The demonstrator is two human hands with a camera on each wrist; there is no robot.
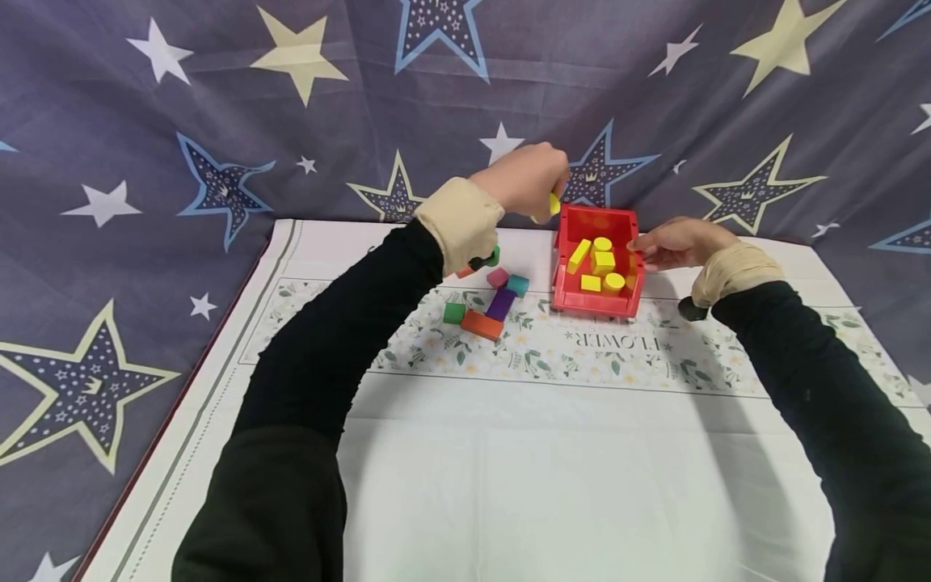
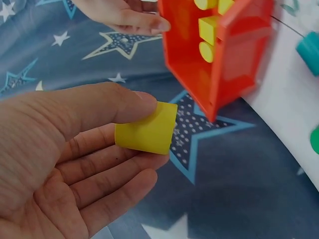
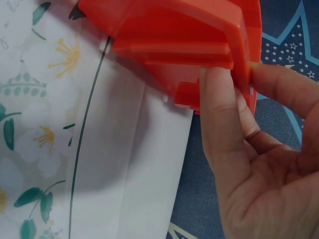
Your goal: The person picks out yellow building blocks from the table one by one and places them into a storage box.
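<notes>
My left hand [image 1: 525, 179] pinches a yellow block [image 2: 148, 128] between thumb and fingers, just left of the far edge of a red bin [image 1: 598, 302]. The block has a flat face and a curved side in the left wrist view. Several yellow blocks [image 1: 603, 263], some round and some square-edged, lie inside the bin. At the bin's right wall, my right hand [image 1: 687, 242] grips the side; in the right wrist view its thumb and fingers [image 3: 219, 114] pinch the red wall near a ledge.
Left of the bin lie loose blocks: a purple block [image 1: 500, 305], an orange block [image 1: 482, 325], a green block [image 1: 454, 313], a teal block [image 1: 518, 284] and a pink block [image 1: 498, 277]. A white cloth with a floral strip [image 1: 553, 347] covers the table. A starry curtain [image 1: 436, 113] hangs behind.
</notes>
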